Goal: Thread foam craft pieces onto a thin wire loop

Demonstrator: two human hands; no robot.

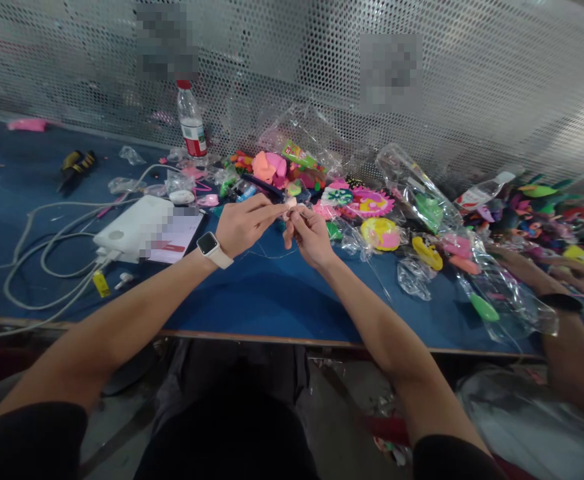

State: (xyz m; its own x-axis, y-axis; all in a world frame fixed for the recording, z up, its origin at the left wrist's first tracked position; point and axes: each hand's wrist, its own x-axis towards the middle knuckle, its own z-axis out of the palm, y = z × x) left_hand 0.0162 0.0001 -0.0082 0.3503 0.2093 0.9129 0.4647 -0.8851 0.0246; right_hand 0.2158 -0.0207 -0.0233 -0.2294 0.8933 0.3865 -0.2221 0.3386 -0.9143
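My left hand [249, 223], with a watch on its wrist, is closed in a pinch at the middle of the table. My right hand [312, 237] meets it there, its thumb and forefinger also pinched. Between the fingertips is a small pale pinkish piece [291, 202], too small to name and partly covered. A thin clear strand [277, 257] lies below the hands. Just beyond them is a heap of colourful soft pieces, among them an orange and pink piece [269, 167], a pink toothed disc [371, 201] and a yellow round piece [382, 233].
Left on the blue table [252, 307] are pliers [75, 170], a white power bank [135, 227] with cables, and a phone [179, 233]. A bottle [192, 127] stands by the perforated metal panel. Clear bags [512, 300] and another person's hands [527, 270] are at right.
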